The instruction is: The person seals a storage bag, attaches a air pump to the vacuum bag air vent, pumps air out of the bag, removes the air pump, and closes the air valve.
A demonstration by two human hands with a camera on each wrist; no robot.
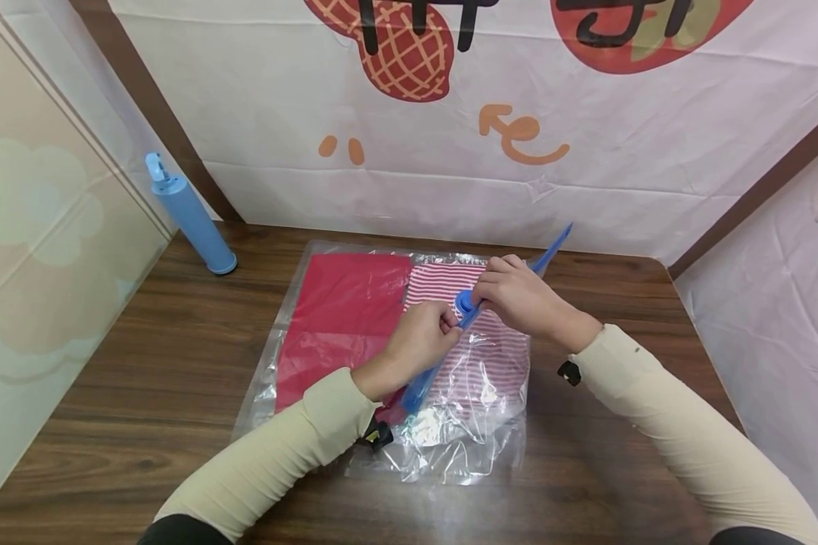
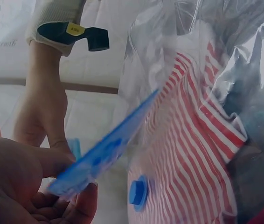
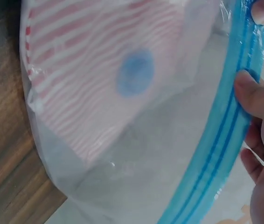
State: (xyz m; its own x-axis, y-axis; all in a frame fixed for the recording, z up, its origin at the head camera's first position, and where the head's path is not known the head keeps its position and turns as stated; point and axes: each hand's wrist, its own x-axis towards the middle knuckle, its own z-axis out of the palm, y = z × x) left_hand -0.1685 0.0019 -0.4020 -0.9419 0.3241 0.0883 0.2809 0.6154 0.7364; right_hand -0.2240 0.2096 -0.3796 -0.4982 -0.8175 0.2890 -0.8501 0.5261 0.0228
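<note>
Step, head view: Sealing the blue strip [image 1: 419,390] on the edge of the clear bag [image 1: 450,458] seemed in hand; the next move likely called for firm pinching farther along it.
Hands, head view: The left hand [image 1: 416,341] and right hand [image 1: 518,299] both pinched the strip, near the bag's valve [image 1: 463,302].
Cloths, head view: Red cloth [image 1: 348,325] and striped cloth [image 1: 494,356] lay inside the bag.
Strip, left wrist view: It passed between left thumb and fingers, at the bag's edge.
Thumb, right wrist view: The right one pressed the strip's face, fingers behind the bag's edge.
</note>
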